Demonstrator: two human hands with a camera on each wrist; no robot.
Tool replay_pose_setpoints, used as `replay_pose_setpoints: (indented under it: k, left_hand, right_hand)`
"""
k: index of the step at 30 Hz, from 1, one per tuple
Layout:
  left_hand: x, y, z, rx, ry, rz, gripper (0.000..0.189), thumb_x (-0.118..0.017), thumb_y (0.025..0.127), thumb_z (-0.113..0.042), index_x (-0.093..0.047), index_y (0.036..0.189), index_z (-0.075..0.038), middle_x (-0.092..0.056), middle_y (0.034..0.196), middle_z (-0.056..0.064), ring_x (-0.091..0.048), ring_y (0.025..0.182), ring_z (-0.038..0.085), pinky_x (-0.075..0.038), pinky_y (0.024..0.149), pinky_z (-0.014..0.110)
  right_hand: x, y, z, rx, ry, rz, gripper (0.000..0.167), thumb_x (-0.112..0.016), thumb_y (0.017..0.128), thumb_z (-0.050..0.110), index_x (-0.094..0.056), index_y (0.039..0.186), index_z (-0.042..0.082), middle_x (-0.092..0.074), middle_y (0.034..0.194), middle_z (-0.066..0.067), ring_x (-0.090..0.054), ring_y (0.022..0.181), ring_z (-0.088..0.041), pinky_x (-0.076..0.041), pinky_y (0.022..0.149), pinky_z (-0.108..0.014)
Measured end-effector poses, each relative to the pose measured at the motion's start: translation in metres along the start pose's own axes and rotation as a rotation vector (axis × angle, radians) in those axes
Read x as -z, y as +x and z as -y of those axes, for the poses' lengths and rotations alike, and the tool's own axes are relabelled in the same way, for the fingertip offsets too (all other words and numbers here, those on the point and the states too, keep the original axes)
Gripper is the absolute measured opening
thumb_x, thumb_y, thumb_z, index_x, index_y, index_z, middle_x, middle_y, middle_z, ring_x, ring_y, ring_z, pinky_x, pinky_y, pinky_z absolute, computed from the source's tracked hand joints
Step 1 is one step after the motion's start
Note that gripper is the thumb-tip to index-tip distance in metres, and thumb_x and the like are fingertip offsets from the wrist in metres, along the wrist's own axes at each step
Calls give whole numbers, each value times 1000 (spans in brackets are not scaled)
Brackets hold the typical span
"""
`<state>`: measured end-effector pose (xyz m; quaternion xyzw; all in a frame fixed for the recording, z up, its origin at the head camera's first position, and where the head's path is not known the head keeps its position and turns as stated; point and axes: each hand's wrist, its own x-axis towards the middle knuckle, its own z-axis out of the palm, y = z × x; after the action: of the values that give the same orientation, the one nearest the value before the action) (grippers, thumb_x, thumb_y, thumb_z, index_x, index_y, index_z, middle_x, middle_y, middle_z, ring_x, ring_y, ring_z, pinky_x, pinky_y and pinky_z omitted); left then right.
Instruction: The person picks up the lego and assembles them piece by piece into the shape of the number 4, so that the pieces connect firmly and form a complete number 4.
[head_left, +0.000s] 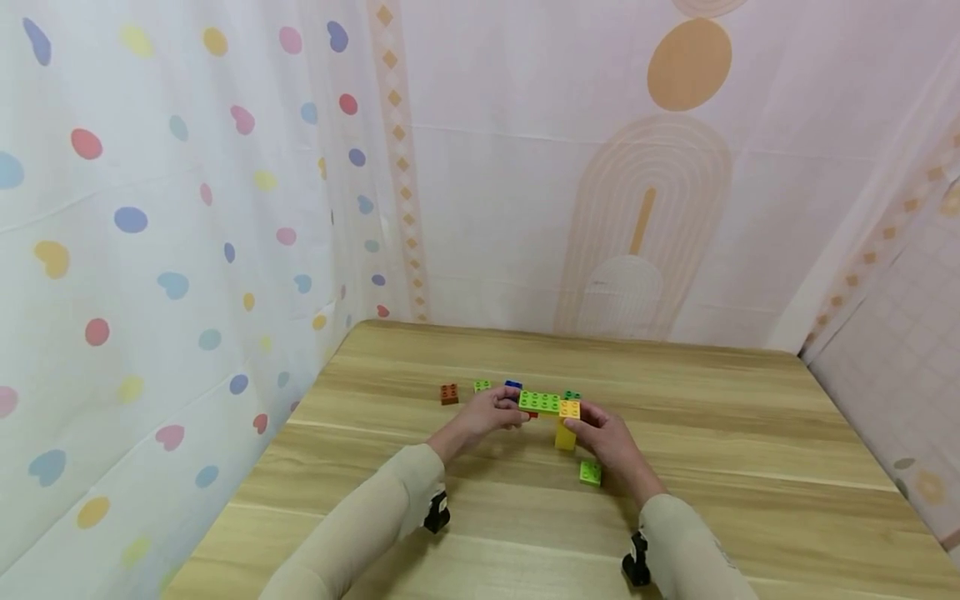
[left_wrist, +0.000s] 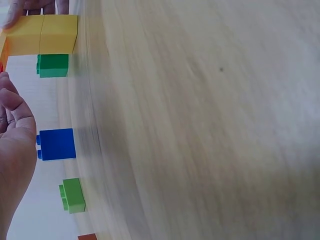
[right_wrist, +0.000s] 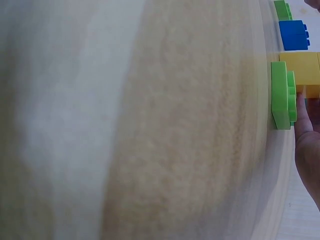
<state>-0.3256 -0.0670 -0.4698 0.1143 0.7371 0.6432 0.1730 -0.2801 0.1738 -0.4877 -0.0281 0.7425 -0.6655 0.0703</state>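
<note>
Left hand (head_left: 491, 412) reached in from the lower left, fingers curled, thumb and fingertips pinching the left end of a long lime brick (head_left: 539, 402). Right hand (head_left: 606, 433) came in from the lower right, its thumb and fingers gripping a yellow column (head_left: 566, 435) from its right side. The long lime brick spanned between the hands; an orange brick (head_left: 570, 409) topped the column at its right end. Beyond the left hand, left to right: brown brick (head_left: 448, 394), small lime brick (head_left: 482, 387), blue brick (head_left: 513, 385). A flat lime brick (head_left: 590, 473) lay near the right hand, on its near side. Left wrist view: showed the column as two stacked yellow blocks standing on the surface (left_wrist: 200, 125), a seam the head view did not resolve. Only the head view gave the long brick's studs.
</note>
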Motion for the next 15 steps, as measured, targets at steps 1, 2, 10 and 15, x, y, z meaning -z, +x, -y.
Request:
replay_pose_setpoints:
  k: [1, 2, 10, 15]
  left_hand:
    - [0, 0, 0, 2, -10, -4, 48, -71, 90, -2, -52, 133, 6, -70, 100, 10, -66, 84, 17, -54, 82, 39]
    - [-1, 0, 0, 5, -22, -9, 48, -71, 90, -2, -52, 133, 6, -70, 100, 11, -66, 84, 17, -54, 82, 39]
    - [-4, 1, -3, 9, -53, -31, 35, -62, 100, -30, -61, 118, 0, -68, 100, 11, -62, 81, 17, -54, 82, 38]
    - [-9, 3, -4, 7, -44, -48, 33, -59, 101, -31, -62, 114, -1, -66, 98, 10, -61, 80, 17, -53, 81, 39]
  right_hand:
    - [0, 0, 0, 4, -4, 2, 50, -68, 96, 26, -55, 141, 7, -58, 134, -14, -57, 118, -24, -49, 96, -40]
    - [0, 0, 0, 2, -4, -2, 50, -68, 96, 26, -56, 140, 7, -58, 134, -13, -58, 118, -24, -50, 96, -40]
    - [0, 2, 0, 7, -5, 0, 48, -68, 96, 23, -56, 140, 6, -58, 134, -15, -58, 117, -24, -49, 97, -41]
    - [0, 1, 0, 7, -7, 5, 47, -67, 97, 23, -56, 140, 7, -59, 134, -14, -58, 117, -23, -49, 97, -40]
